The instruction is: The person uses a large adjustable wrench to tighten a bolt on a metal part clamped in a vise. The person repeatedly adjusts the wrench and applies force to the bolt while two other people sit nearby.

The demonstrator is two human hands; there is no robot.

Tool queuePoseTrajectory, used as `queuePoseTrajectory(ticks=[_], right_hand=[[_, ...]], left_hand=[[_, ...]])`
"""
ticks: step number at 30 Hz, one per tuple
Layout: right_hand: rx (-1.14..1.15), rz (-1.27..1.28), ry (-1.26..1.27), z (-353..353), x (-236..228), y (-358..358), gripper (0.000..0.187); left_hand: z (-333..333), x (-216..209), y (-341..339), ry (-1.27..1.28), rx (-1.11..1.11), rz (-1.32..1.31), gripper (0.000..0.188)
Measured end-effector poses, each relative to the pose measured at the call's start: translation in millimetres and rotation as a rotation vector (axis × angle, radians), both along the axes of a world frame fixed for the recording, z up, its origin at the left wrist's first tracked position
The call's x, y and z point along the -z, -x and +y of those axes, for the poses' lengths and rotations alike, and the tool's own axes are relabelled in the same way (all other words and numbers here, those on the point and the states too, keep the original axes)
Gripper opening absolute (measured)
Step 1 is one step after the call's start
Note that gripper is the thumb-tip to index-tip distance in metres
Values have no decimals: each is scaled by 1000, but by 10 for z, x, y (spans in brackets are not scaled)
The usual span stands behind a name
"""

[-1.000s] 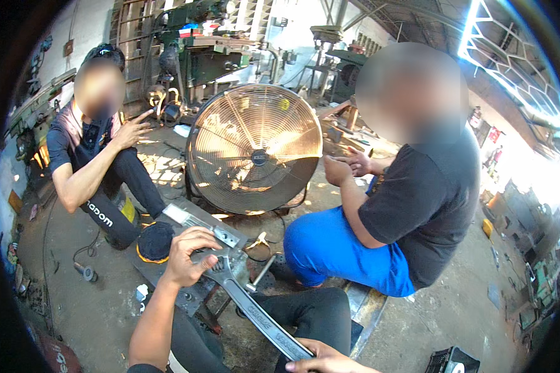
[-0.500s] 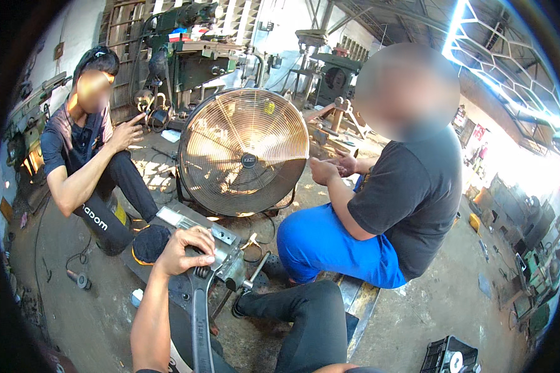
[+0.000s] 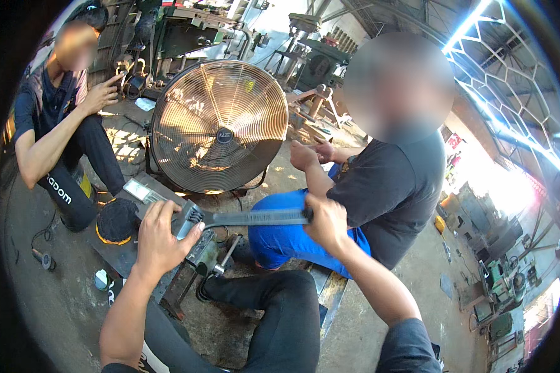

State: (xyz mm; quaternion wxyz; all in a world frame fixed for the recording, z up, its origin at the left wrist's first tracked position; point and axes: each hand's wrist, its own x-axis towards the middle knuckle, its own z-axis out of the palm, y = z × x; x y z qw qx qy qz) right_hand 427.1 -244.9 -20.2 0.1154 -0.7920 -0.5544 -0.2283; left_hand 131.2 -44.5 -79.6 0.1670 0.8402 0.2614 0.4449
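Observation:
A large adjustable wrench [image 3: 258, 217] lies nearly level across the front of me, its head to the left. My left hand [image 3: 158, 239] holds the head, thumb beside the adjusting screw and fingers over the far side. The end of the handle is in the closed fist of my right hand [image 3: 328, 225]. Below the wrench is a metal vise [image 3: 206, 253] with a bar handle [image 3: 229, 253], mounted on a low bench [image 3: 115, 253]. The wrench head and my left hand cover part of the vise, so whether the jaws grip anything there cannot be seen.
On the bench lies a dark, orange-edged cloth item [image 3: 117, 221]. A big round fan [image 3: 221, 155] stands beyond it. One person [image 3: 50, 124] sits at left, another in blue trousers [image 3: 292, 239] close at right. A power tool [image 3: 43, 260] lies on the floor.
The wrench has swung from pointing toward me to lying crosswise, handle to the right. My right hand has come up and taken the handle end. My view has shifted right.

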Motion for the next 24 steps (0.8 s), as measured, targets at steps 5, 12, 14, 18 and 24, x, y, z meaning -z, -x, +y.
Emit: queuePoseTrajectory(ticks=[5, 12, 14, 18, 24], right_hand=[[-99, -167, 79, 1351, 18, -697, 10], [-192, -307, 145, 2685, -101, -550, 15], [-220, -199, 64, 2711, -61, -536, 16], [-165, -44, 114, 2075, 57, -707, 20], [-54, 144, 188, 211, 268, -394, 23]], left_hand=[[-80, 32, -130, -44, -205, 18, 64], [-164, 31, -231, -2, -441, 109, 62], [-146, 24, -202, 29, -416, 87, 62], [-51, 3, -99, 125, -218, 84, 65], [227, -36, 152, 130, 263, 29, 64]])
